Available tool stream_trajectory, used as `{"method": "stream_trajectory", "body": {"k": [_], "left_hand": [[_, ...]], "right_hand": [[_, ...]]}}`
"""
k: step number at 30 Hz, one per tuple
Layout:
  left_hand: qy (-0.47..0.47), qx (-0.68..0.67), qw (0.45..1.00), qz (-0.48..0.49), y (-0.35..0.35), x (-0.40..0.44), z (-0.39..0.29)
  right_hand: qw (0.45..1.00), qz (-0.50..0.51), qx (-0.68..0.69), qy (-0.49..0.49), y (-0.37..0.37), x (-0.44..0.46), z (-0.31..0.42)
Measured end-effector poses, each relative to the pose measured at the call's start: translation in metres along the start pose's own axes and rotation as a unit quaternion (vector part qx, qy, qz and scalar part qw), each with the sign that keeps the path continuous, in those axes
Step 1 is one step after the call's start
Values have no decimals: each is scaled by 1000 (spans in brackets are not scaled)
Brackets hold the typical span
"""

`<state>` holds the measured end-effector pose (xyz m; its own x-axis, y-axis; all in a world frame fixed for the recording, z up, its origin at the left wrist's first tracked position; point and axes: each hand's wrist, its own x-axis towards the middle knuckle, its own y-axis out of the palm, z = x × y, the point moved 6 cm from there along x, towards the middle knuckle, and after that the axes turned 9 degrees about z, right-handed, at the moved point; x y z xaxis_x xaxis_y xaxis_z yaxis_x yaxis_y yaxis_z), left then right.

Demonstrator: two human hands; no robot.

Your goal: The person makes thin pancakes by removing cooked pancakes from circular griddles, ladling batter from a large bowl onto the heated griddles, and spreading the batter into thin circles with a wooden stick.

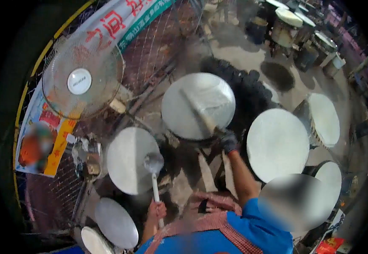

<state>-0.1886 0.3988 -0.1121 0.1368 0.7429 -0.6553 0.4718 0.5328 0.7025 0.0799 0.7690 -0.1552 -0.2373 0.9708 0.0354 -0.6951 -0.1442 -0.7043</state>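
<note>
Presently noting, among containers, a ladle with bowl over the right edge of the left griddle; cannot tell its contents. Held by the handle in the left hand, with fingers wrapped snugly round, well apart from the bowl. Also observed a paler, glossy patch toward the upper right edge of the centre griddle. Gripped in the gloved right hand, with fingers curled round the near end: a blurred scraper, slanting from the griddle's lower right edge toward its upper left.

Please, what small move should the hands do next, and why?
Probably the right hand should sweep its long tool across the middle round plate: the tool reaches over it, and a paler patch shows on only part of its surface.
</note>
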Motion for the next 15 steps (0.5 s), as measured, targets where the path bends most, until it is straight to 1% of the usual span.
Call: {"method": "stream_trajectory", "body": {"k": [3, 5, 6, 7, 8, 9, 10, 11, 13, 14, 15], "left_hand": [[66, 20, 998, 4, 21, -20, -7], [55, 15, 997, -53, 12, -21, -7], [51, 10, 996, -78, 7, -18, -8], [55, 4, 998, -29, 5, -14, -8], [46, -23, 998, -20, 4, -10, -3], [40, -45, 998, -12, 3, -8, -4], [34, -64, 997, -7, 3, -9, -7], [45, 56, 997, 22, 23, -16, -10], [45, 0, 998, 43, 3, -11, -6], [43, -28, 997, 55, -1, -7, -7], [38, -53, 997, 44, -7, -1, -11]], "right_hand": [[995, 67, 30, 63, -12, 11, -61], [982, 134, -71, 116, -12, -19, -28], [970, 145, -188, 52, -5, -37, 12], [983, 150, -100, 23, 58, -43, -36], [987, 159, -10, -6, 119, -50, -85], [984, 93, -118, -96, 88, -51, -58], [987, 69, -112, -93, 59, -47, -43], [997, 50, -48, -34, 34, -36, -44], [994, 1, 85, 62, -7, -3, -62], [985, -18, 146, 94, -17, 17, -75], [977, -31, 174, 117, -20, 36, -82]]}}
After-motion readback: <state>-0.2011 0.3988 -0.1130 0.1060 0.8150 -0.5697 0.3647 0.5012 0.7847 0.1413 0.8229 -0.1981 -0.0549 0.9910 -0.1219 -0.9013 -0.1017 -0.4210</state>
